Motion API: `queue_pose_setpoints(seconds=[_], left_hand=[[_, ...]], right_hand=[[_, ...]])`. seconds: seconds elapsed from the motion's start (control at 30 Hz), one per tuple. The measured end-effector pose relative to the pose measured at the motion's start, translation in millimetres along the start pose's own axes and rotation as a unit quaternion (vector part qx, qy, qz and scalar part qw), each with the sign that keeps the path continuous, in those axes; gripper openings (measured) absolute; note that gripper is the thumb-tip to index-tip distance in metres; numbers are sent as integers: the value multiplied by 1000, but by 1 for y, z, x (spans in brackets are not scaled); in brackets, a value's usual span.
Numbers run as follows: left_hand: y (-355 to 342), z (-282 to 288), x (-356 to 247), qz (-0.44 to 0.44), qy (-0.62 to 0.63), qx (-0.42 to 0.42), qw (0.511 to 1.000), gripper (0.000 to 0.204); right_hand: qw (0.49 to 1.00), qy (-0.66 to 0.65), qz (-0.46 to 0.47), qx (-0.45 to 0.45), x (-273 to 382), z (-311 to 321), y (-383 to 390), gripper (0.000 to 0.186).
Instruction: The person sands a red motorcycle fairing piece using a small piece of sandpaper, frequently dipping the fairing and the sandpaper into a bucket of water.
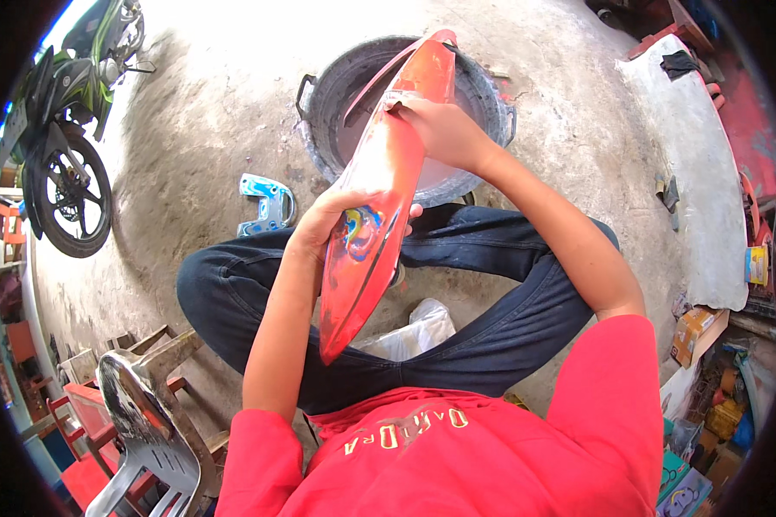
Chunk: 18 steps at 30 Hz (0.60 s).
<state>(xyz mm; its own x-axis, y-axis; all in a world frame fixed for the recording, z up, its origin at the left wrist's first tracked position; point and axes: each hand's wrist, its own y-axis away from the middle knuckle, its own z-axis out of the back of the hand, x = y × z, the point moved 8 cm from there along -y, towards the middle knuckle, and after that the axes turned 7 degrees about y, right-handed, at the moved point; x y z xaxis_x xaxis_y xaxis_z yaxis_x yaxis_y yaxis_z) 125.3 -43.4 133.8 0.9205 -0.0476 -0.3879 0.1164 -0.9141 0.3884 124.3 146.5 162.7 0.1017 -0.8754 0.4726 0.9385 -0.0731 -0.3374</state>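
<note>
A long red motorcycle body panel (388,164) with a colourful swirl decal slants across my lap, its far end over a round grey tub (315,138). My left hand (332,215) grips the panel's edge near the decal, with fingertips curling around from beneath. Higher up, my right hand (448,133) presses on the panel's upper surface. A small dark brown sheet, like sandpaper (394,106), pokes out at its fingertips; most of it is hidden. Cloudy liquid (435,177) lies in the tub.
A blue patterned plastic part (267,207) lies on the concrete floor left of the tub. Further left stands a motorcycle (73,164); a worn chair (155,422) is at lower left. White plastic (418,332) sits between my legs. A pale slab (681,172) lines the right side.
</note>
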Motion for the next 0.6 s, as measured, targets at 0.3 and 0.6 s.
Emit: queue_pose_setpoints(seconds=[0.3, 0.6], left_hand=[[-23, -2, -16, -3, -2, 15, 1000, 64], [-17, 17, 19, -4, 215, 102, 971, 70]], right_hand=[[988, -8, -114, -101, -12, 34, -5, 34], [997, 15, 42, 67, 48, 3, 19, 39]])
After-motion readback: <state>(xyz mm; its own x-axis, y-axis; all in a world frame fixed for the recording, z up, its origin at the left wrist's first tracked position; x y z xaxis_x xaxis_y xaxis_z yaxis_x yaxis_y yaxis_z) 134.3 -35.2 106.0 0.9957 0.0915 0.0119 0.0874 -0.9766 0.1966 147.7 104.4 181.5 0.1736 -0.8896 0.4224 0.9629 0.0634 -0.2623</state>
